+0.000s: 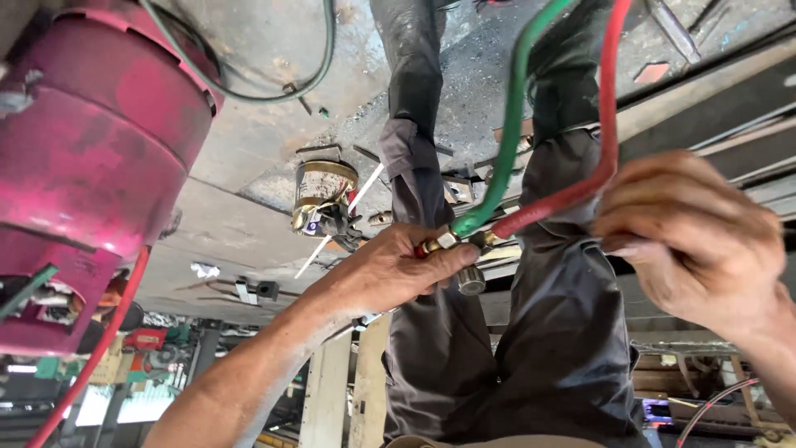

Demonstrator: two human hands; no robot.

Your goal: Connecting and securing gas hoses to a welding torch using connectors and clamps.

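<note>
up close, brass torch fitting [448, 241] with green hose [506, 141] and red hose [580, 187]

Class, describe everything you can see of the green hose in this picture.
The green hose looks like smooth rubber, a little grimy. It comes down from the top edge, curving leftward to a brass fitting gripped in the left hand. A red hose runs beside it, ends in a fitting next to it, and passes by the right hand. Dark grey trousers lie behind it. Its upper end is out of view.
</note>
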